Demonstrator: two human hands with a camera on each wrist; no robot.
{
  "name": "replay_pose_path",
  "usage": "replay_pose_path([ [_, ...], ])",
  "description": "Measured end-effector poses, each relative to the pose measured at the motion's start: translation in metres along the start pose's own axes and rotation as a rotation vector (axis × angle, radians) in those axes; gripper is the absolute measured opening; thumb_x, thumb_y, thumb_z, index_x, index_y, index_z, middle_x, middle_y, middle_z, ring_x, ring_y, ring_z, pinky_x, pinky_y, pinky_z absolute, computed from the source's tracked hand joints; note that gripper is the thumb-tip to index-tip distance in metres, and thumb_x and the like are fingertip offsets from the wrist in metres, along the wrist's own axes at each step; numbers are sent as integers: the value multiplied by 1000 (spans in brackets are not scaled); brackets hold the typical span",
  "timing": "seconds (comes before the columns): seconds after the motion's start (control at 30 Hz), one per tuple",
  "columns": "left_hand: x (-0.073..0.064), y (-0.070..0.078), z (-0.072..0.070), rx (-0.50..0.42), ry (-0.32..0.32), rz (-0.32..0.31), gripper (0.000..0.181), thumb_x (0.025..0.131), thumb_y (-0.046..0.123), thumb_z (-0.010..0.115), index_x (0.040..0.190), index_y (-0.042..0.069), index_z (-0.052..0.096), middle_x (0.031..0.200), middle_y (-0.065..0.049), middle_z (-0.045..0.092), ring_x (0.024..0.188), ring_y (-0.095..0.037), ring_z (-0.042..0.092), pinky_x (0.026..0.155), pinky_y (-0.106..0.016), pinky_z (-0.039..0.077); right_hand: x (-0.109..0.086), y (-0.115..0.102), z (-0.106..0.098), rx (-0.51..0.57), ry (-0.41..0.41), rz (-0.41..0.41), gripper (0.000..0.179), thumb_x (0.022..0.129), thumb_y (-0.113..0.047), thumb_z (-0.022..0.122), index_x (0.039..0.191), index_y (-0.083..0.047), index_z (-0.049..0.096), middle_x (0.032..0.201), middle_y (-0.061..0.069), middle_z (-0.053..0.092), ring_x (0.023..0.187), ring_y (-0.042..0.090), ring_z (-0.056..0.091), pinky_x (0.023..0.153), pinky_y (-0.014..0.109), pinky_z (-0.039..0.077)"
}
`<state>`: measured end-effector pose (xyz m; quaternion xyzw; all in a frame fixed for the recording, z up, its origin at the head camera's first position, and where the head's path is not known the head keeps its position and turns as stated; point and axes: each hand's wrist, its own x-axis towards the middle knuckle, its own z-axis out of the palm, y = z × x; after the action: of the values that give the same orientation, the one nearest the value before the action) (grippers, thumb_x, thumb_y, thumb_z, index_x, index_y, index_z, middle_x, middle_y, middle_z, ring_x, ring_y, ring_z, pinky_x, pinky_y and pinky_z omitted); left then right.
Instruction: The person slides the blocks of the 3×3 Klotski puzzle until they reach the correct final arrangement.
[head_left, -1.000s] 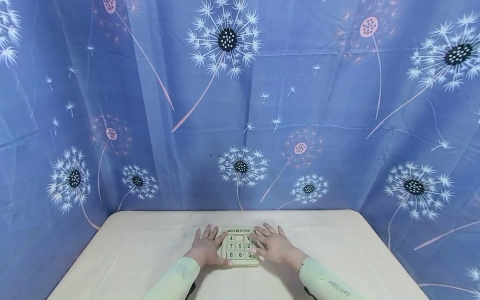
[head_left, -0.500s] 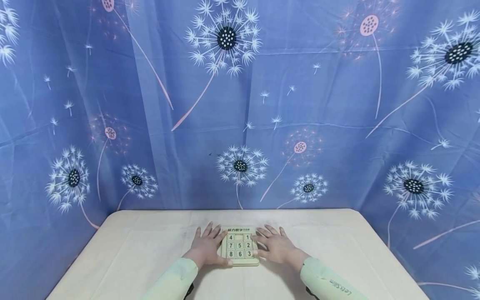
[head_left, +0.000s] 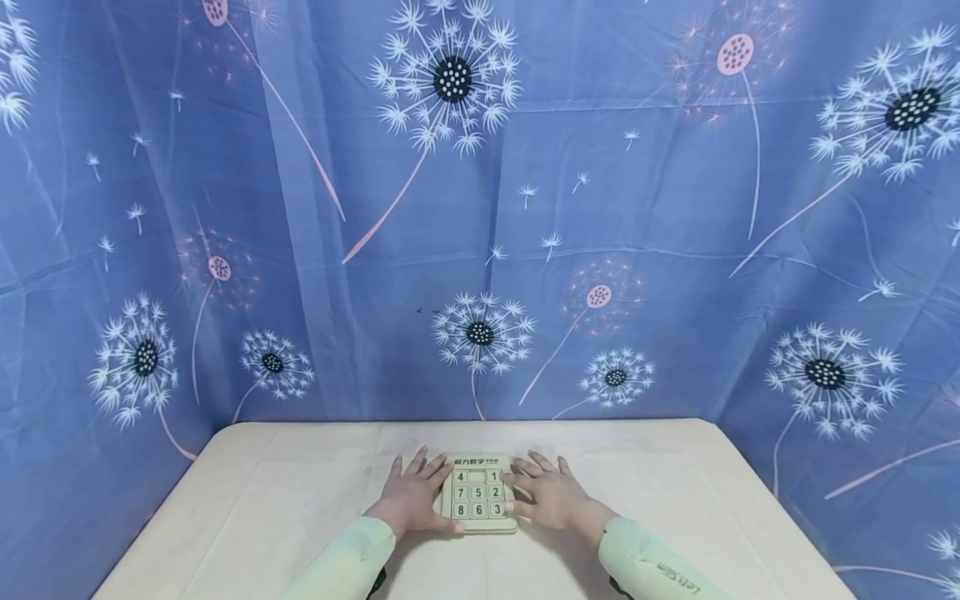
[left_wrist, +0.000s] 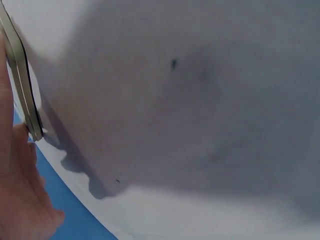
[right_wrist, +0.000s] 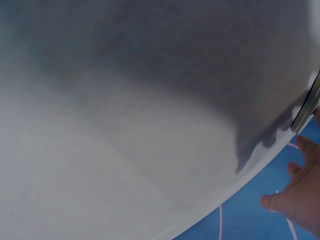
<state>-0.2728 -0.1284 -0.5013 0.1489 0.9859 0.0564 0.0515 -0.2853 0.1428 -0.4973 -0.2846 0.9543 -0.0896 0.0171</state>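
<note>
A pale green number sliding puzzle (head_left: 478, 525) lies flat on the table between both hands. Its rows read 4, gap, 1; then 7, 5, 2; then 8, 6, 3. The left hand (head_left: 411, 497), fingers spread, touches the puzzle's left side with index finger and thumb, the thumb at the lower left corner. On the other side, the right hand (head_left: 553, 493) rests its index finger and thumb at the right edge, fingers also spread. The left wrist view catches the puzzle's side edge (left_wrist: 22, 75) against the left hand (left_wrist: 20, 195). A sliver of the puzzle (right_wrist: 306, 110) shows near the right hand (right_wrist: 300, 195).
A cream-coloured table (head_left: 300, 483) with rounded far corners carries the puzzle. Blue curtains (head_left: 390, 333) with dandelion prints hang behind it and on both sides. Light green sleeves (head_left: 345, 554) cover the forearms.
The right index finger and thumb have drawn back slightly to the right, baring more of the right column of tiles. The left hand, the puzzle and its tile order look the same.
</note>
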Motion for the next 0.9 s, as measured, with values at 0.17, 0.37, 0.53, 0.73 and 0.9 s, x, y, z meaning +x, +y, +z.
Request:
replay_pose_path([
  [0.17, 1, 1, -1, -3, -11, 1, 108, 71, 78, 75, 157, 20, 43, 167, 1, 38, 160, -32, 24, 130, -63, 17, 0, -1, -2, -15, 4, -10, 60, 98, -61, 53, 145, -24, 58, 159, 8, 49, 152, 42, 36, 117, 80, 24],
  [0.37, 0, 2, -4, 1, -22, -1, 108, 71, 77, 76, 157, 20, 43, 167, 1, 38, 159, -32, 26, 130, -63, 17, 0, -3, -5, -21, 1, -17, 59, 98, -60, 54, 144, -23, 59, 159, 9, 49, 153, 42, 36, 118, 79, 23],
  [0.53, 1, 2, -5, -12, -31, 2, 107, 72, 75, 76, 157, 19, 42, 167, 1, 38, 159, -32, 27, 130, -63, 17, 2, -3, -4, -38, 1, -15, 60, 97, -61, 54, 144, -24, 59, 159, 9, 49, 153, 41, 36, 118, 79, 23],
  [0.73, 1, 2, -5, -6, -58, -4, 107, 74, 74, 76, 158, 18, 40, 168, 0, 36, 158, -33, 27, 130, -62, 19, 3, -4, -3, -43, 8, -30, 59, 96, -61, 56, 142, -24, 61, 158, 10, 50, 152, 42, 37, 118, 79, 23],
  [0.9, 0, 3, -8, -18, -65, -5, 106, 75, 73, 76, 158, 18, 40, 168, 0, 37, 159, -32, 27, 130, -61, 19, 4, -6, -5, -53, 2, -23, 58, 97, -60, 57, 142, -25, 61, 159, 9, 50, 152, 42, 36, 119, 79, 23],
])
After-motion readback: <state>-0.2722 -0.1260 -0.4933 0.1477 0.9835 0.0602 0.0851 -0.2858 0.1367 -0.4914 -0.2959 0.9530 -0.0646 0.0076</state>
